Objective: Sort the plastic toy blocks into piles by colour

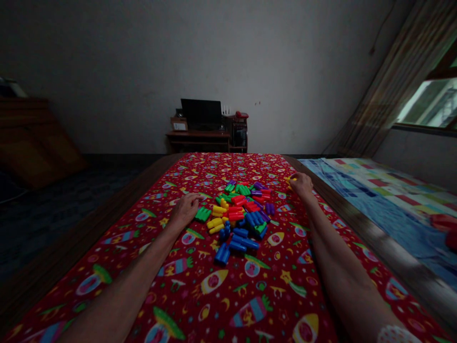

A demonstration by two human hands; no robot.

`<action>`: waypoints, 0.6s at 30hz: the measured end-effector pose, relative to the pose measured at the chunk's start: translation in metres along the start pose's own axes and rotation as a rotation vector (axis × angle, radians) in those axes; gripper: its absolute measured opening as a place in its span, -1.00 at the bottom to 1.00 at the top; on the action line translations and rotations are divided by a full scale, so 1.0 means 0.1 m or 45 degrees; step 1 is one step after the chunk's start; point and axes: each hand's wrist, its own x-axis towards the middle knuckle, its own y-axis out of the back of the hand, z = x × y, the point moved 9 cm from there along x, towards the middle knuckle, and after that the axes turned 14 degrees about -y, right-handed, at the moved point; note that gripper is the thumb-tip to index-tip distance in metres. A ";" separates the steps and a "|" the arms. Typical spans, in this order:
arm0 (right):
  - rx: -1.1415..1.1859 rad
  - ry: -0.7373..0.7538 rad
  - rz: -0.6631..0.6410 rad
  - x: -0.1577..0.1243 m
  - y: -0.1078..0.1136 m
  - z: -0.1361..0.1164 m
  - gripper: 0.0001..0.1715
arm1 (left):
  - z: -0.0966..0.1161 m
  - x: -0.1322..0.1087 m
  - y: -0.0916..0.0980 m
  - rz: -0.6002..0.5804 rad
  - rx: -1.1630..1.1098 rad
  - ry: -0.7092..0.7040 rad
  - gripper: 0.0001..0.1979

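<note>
A heap of plastic toy building blocks (235,215) in green, red, yellow, blue and purple lies in the middle of the patterned red cloth (250,295). To its right, apart from the heap, my right hand (303,184) is closed on a yellow block (291,181), which its fingers partly hide. My left hand (185,208) rests on the cloth at the heap's left side, fingers loosely stretched, holding nothing I can see. Just right of that hand sits a green block (203,214). Blue blocks (223,254) form the heap's near edge.
The cloth covers a long wooden table (352,224). On the right is a bed with a blue and checkered cover (360,190). At the far wall stands a desk (198,135) with a black monitor (202,113). A wooden cabinet (32,143) is at far left.
</note>
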 end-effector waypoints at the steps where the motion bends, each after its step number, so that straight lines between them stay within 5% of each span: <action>1: 0.037 0.054 0.019 -0.04 0.05 -0.12 -0.64 | 0.00 0.00 0.00 0.000 0.001 0.001 -0.68; 5: 0.223 0.518 -0.086 -0.53 0.17 -0.92 -0.67 | 0.00 0.00 0.00 -0.007 0.005 0.011 -0.67; 9: 0.257 1.212 -0.467 -1.69 0.01 -1.66 -0.74 | 0.03 0.00 0.01 -0.039 0.002 0.016 -0.66; 13: -0.031 1.516 -0.499 -2.51 -0.26 -1.81 -0.77 | 0.07 0.00 0.04 -0.005 -0.004 -0.010 -0.66; 18: -0.149 1.545 -0.523 -2.65 -0.41 -1.76 -0.76 | 0.05 0.00 0.02 -0.030 0.022 0.004 -0.66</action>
